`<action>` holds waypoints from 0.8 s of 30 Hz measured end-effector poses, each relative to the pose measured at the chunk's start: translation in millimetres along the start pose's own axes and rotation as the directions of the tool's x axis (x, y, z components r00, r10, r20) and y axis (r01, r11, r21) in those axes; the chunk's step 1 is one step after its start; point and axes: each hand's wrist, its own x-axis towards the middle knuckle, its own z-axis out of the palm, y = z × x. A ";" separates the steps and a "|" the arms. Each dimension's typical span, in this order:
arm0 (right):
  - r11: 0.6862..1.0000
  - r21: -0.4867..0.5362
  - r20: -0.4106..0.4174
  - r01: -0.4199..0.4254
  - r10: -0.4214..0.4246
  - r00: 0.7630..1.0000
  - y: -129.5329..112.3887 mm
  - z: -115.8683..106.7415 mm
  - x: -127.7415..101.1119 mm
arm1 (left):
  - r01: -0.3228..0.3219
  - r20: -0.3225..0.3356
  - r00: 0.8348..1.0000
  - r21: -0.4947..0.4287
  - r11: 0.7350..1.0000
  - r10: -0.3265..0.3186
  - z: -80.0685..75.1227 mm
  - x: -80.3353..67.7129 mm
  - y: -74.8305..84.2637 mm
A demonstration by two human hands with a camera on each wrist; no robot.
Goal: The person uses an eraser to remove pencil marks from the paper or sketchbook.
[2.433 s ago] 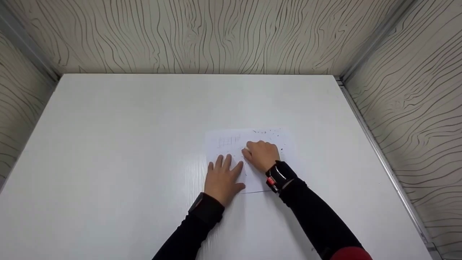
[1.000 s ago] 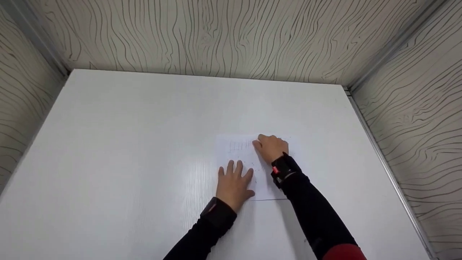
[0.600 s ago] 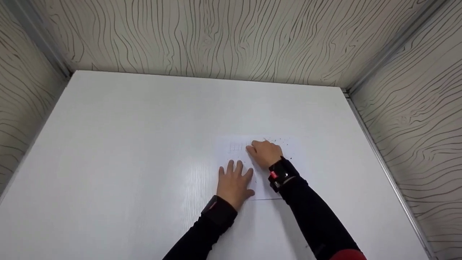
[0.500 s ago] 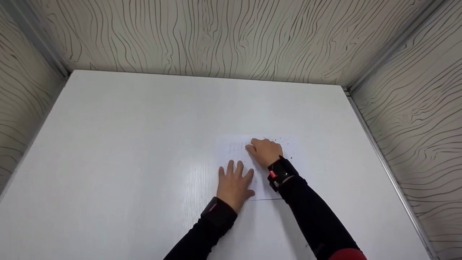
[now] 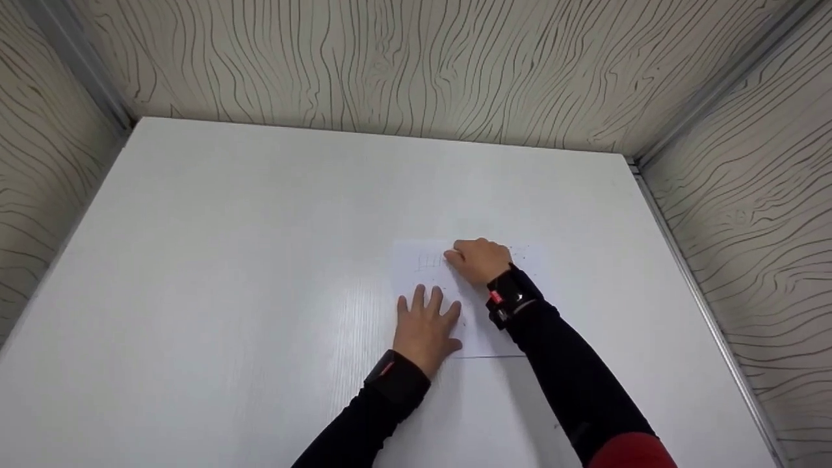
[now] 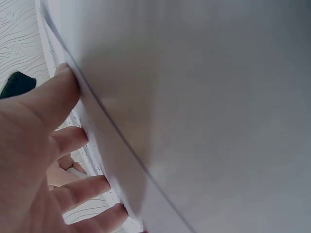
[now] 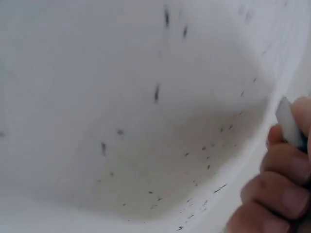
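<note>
A thin white sheet of paper with faint pencil lines (image 5: 429,273) lies flat a little right of the middle of the white surface (image 5: 227,260), nearer its front edge than its back edge. Light and limp as it is, I would expect it to slide or crease at the least sideways rub, so it wants pinning with a flat palm near the spot being worked rather than any pinch at an edge. That is how the left hand (image 5: 426,325) lies: fingers straight and spread, pressing the sheet's front left part, the forearm in a black sleeve coming up from the front edge. The right hand (image 5: 480,260) is at the sheet's far part, knuckles up and fingers curled around a small white eraser-like block (image 7: 289,124); the wrist is bent inward, its black strap showing. Dark crumbs (image 7: 156,93) are scattered over the paper beside that hand.
</note>
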 end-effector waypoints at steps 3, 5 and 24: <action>0.999 -0.021 -0.011 0.029 -0.029 1.000 -1.9 0.8 2.0 | 0.014 -0.010 1.000 0.018 1.000 -0.014 -2.5 0.9 -2.3; 0.999 -0.039 -0.070 0.015 -0.018 0.997 -0.8 2.0 6.3 | 0.015 -0.008 1.000 0.009 1.000 -0.015 -3.5 0.2 -2.6; 0.999 -0.048 -0.161 -0.019 0.011 0.987 8.2 10.3 15.9 | -0.013 -0.028 1.000 0.004 1.000 0.013 3.5 1.1 -1.4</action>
